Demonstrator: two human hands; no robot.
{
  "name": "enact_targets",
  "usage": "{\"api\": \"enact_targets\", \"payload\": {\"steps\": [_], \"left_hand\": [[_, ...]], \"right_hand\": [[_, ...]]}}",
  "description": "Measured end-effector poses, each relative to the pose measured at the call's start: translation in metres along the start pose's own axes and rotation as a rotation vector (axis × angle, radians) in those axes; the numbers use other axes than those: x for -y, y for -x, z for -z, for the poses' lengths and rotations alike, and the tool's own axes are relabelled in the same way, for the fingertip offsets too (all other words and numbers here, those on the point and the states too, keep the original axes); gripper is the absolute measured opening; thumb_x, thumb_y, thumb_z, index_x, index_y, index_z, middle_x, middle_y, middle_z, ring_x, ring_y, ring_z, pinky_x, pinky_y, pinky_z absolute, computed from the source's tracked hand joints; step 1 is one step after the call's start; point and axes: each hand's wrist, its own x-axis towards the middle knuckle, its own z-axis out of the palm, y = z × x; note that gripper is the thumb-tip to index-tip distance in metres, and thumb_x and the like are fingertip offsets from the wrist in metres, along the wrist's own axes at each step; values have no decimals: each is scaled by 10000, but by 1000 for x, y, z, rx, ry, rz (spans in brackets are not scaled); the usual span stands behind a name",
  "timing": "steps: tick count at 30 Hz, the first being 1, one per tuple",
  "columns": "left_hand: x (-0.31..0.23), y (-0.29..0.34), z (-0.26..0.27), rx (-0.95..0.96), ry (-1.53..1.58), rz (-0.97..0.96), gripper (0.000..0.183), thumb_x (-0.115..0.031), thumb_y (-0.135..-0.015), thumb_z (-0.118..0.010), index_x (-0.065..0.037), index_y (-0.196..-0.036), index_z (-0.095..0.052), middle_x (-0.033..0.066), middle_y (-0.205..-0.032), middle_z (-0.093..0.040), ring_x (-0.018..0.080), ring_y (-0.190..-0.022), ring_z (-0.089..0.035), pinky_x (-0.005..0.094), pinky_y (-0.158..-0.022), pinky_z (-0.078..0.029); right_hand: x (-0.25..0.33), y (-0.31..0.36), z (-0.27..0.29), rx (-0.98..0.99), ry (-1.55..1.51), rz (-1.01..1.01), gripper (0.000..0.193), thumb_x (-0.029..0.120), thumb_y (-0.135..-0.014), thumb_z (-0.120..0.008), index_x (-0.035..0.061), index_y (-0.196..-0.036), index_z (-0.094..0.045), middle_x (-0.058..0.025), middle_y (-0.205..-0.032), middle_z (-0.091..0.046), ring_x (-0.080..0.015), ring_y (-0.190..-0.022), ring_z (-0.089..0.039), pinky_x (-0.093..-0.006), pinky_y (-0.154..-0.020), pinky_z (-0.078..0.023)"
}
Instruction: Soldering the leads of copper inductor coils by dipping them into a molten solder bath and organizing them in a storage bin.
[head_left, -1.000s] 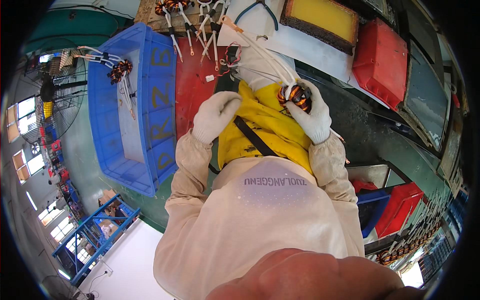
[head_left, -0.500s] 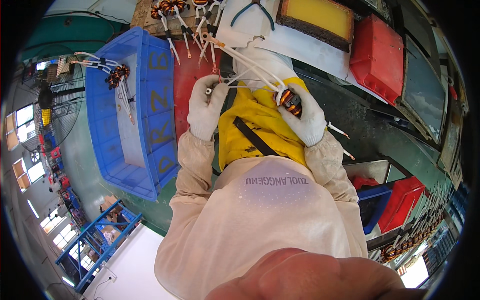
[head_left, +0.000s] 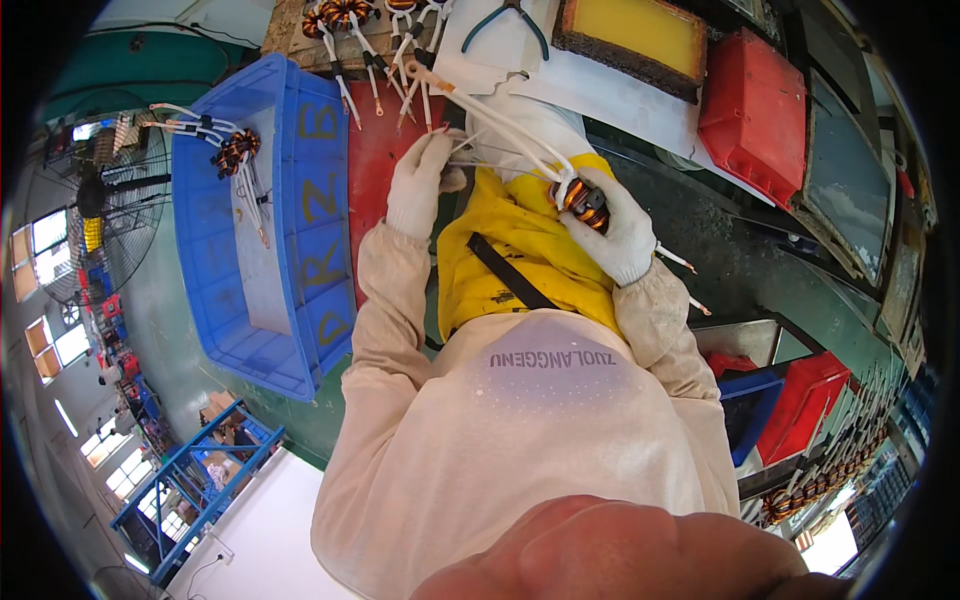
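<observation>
My right hand [head_left: 618,232], in a white glove, grips a copper-wound coil [head_left: 582,199] with long white leads. The white leads [head_left: 500,125] run up and left from the coil. My left hand [head_left: 420,180], also gloved, pinches the leads near their far ends, above my yellow apron [head_left: 510,250]. Both hands are held over my lap, just in front of a red tray [head_left: 378,165].
A large blue crate [head_left: 300,250] at left holds one coil with white leads [head_left: 238,150]. Several more coils [head_left: 345,15] lie on a board at top. Pliers [head_left: 505,15], a yellow-filled tray [head_left: 640,30] and a red bin [head_left: 765,110] sit further right.
My left hand has risen from the apron to the white leads and taken hold of them. The right hand with the coil has shifted slightly.
</observation>
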Motion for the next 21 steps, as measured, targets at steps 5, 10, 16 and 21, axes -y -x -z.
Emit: {"api": "enact_targets", "payload": {"steps": [5,10,16,21], "left_hand": [[-5,-40,-3,109,-81,-54,300,-256,-964,-501,9,-1027,-626,7,-719,-557,78,-569,-464,220,-507,-377],[3,-65,-11,65,-91,185,288,-280,-929,-543,-11,-968,-640,20,-730,-584,107,-599,-520,232,-524,-412],[2,-37,7,123,57,17,359,-326,-961,-506,-15,-1126,-575,48,-864,-606,130,-760,-594,261,-646,-499],[19,-25,33,-107,29,-141,480,-425,-962,-489,6,-1170,-529,78,-875,-597,166,-788,-588,292,-685,-501]], "right_hand": [[-4,3,2,18,10,90,492,96,-702,-773,54,-1156,-590,-142,-998,-646,-265,-901,-661,-311,-815,-517],[-2,1,1,25,132,279,456,155,-707,-757,110,-1132,-598,-125,-894,-625,-317,-813,-628,-375,-713,-512],[-5,1,-6,-58,14,135,473,151,-727,-753,103,-1161,-572,-144,-942,-628,-323,-850,-632,-370,-743,-513],[-5,1,-4,-28,-1,78,507,120,-711,-771,59,-1171,-566,-150,-981,-638,-283,-890,-650,-332,-795,-515]]}}
